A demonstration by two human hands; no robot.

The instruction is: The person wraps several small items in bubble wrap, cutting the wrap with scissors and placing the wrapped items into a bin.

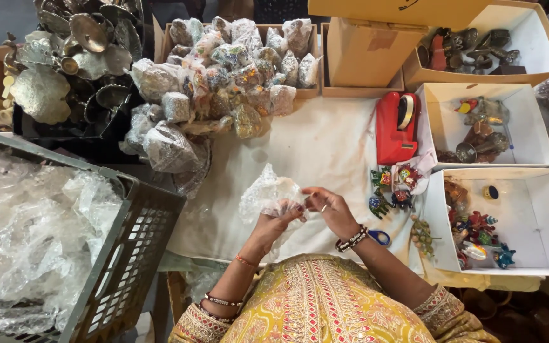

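A crumpled sheet of clear bubble wrap (268, 194) is held over the white cloth-covered table (325, 152), just left of the red tape dispenser (396, 127), which serves as landmark here. The left hand (273, 222) is closed on the wrap's lower edge from below; the right hand (332, 206) is pinched on its right edge, fingers curled, prob. so the sheet is kept gathered around something small; what's inside cannot be told.

Containers, rel. to the dispenser:
- Far left: grey plastic crate (128, 254), filled w/ loose clear wrap, kept within reach.
- Upper left: brown cardboard box (236, 57), heaped w/ wrapped bundles, some spilled onto the table.
- Right: white open boxes (528, 127), holding small metal and painted figurines.
- Just below: loose painted figurines (392, 187), laid unwrapped on the cloth.
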